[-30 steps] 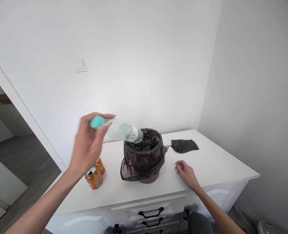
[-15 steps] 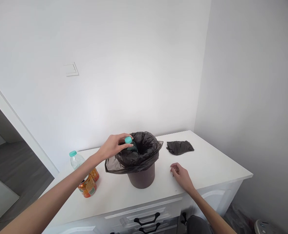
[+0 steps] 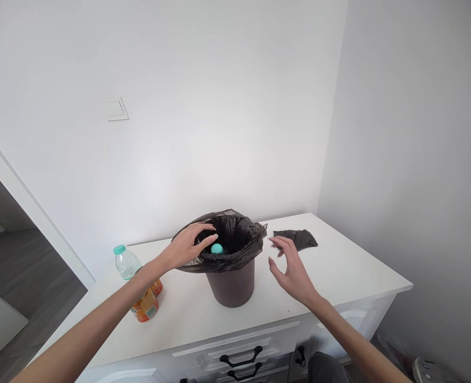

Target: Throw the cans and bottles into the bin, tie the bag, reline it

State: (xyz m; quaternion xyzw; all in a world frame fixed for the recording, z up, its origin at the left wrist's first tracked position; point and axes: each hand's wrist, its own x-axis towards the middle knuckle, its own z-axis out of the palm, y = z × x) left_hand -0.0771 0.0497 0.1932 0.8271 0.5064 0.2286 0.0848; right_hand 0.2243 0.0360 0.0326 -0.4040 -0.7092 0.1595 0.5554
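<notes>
A dark bin [image 3: 232,287] lined with a black plastic bag [image 3: 235,261] stands on the white cabinet top. Inside it, near the left rim, shows the teal cap of a bottle [image 3: 216,248]. My left hand [image 3: 189,244] is over the left side of the bin's mouth, thumb and fingers apart, holding nothing. To the right of the bin, my right hand [image 3: 293,271] hovers with its fingers spread and nothing in them. Behind it lies a folded black bag [image 3: 299,239].
On the left of the cabinet top [image 3: 187,319] stand a clear bottle with a teal cap [image 3: 126,261] and orange cans [image 3: 145,307], partly hidden by my left forearm. Drawers with black handles [image 3: 241,357] are below the front edge.
The bottle has left my left hand and sits lower in the bin. The bag's left side has risen and spread. My right hand has lifted, opened and moved closer to the bin.
</notes>
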